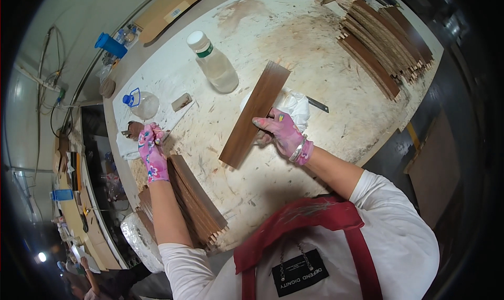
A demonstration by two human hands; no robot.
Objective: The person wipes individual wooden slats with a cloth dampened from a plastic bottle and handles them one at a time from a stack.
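Nearest, the right hand [283, 134] grips the brown wooden strip [254, 113] by its edge; its length runs diagonally away. Left of the strip, the left hand [151, 150] seemingly closes on a small tool.

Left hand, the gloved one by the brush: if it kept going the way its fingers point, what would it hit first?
The left hand points up the table. Just past its fingertips lies the small brown brush, then the clear jug with the blue cap. Depth is hard to judge here.
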